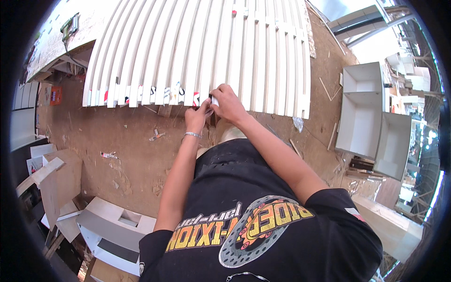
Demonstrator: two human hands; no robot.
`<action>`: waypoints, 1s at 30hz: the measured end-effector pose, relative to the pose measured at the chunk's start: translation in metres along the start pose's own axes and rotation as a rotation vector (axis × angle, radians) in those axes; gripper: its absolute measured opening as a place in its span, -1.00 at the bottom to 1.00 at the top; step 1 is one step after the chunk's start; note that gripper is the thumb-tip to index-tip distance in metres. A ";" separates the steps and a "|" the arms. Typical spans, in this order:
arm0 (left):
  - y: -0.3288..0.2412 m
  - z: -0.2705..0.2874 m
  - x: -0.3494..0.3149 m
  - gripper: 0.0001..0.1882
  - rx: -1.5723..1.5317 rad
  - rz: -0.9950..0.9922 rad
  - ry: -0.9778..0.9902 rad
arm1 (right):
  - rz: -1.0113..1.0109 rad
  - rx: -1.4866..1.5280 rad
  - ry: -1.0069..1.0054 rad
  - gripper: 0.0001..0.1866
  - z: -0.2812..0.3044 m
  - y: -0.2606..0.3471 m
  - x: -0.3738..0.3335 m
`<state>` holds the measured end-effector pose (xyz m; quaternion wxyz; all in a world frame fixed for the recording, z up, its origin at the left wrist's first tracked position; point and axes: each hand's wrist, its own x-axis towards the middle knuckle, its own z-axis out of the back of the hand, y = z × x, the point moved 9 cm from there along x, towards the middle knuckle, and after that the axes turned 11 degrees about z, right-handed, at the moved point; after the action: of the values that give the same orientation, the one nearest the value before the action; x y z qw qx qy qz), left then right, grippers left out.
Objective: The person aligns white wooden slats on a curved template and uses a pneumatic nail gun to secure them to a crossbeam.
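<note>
Long white slats [206, 51] lie side by side in front of me, their near ends in a row with scraps of printed film stuck on several of them. At the near end of a middle slat, my left hand [196, 117] has its fingers closed in a pinch. Beside it, my right hand [229, 104] is closed too, bent over the same slat end. A small whitish piece [214, 101] shows between the two hands. What each set of fingertips grips is mostly hidden.
Brown floor [136, 136] with scattered scraps lies below the slats. White open cabinets [361, 113] stand at right. At left are wooden boxes [66, 176] and a white drawer carcass [112, 225]. A workbench [56, 33] with a green tool [70, 27] stands far left.
</note>
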<state>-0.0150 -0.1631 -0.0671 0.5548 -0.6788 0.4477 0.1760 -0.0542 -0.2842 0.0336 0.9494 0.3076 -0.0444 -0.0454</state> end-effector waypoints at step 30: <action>0.031 0.032 -0.014 -0.43 -0.145 0.159 -0.190 | -0.289 -0.232 -0.218 -0.76 0.159 -0.271 0.312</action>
<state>-0.0391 -0.1273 -0.0858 0.5284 -0.6598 0.4315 0.3151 0.2214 -0.6306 0.0197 0.9516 0.1929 -0.0966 -0.2187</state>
